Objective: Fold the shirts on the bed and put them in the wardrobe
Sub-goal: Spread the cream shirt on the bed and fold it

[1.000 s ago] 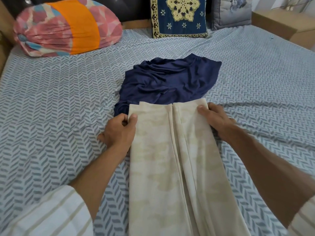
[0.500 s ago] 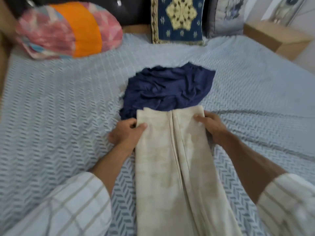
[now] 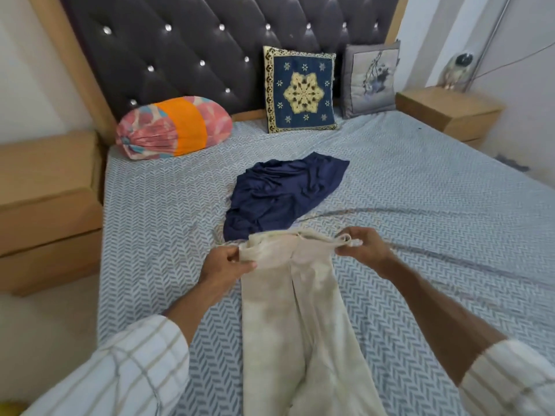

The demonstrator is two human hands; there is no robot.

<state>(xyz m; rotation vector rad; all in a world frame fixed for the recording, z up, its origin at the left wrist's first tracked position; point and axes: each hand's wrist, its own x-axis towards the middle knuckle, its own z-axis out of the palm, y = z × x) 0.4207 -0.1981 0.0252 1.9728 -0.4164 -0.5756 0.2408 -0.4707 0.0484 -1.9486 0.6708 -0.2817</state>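
Note:
A cream shirt (image 3: 300, 319), folded lengthwise into a long strip, lies on the bed (image 3: 420, 187) and runs toward me. My left hand (image 3: 225, 262) pinches its far left corner and my right hand (image 3: 363, 247) pinches its far right corner. Both hold that far edge lifted off the sheet. Just beyond it, a crumpled navy shirt (image 3: 282, 193) lies in the middle of the bed.
A pink and orange bolster (image 3: 174, 127), a blue patterned cushion (image 3: 301, 88) and a grey cushion (image 3: 371, 78) line the tufted headboard. Wooden bedside units stand at the left (image 3: 48, 205) and right (image 3: 450, 109).
Both hands have gone from pressing the cream shirt's far corners on the bed to pinching and lifting that edge. The camera has risen, showing the headboard.

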